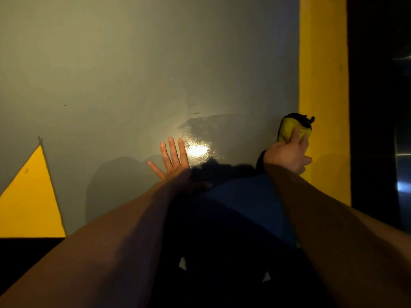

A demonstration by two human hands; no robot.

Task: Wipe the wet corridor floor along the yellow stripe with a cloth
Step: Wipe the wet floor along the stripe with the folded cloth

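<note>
A yellow painted triangle (31, 196) marks the grey glossy floor (111, 74) at far left. My left hand (171, 158) lies flat, fingers spread. 1 wet glare patch (198, 150) shines beside it. My right hand (289, 156) clamps its grip on 1 yellow-and-black cloth (289, 127), partly hidden, at the edge of the yellow floor stripe (322, 63).

We see grey floor (133, 74): smooth painted finish, mostly matt, glossy wet patch (198, 138) mirroring bright light. We note yellow stripe (322, 63): flat opaque paint, faint scuffs. Yellow triangle (31, 201): same painted look. Cloth (293, 127): soft yellow fabric, dark fuzzy edge, crumpled. At far right, dark panel (402, 152) with metallic sheen.
</note>
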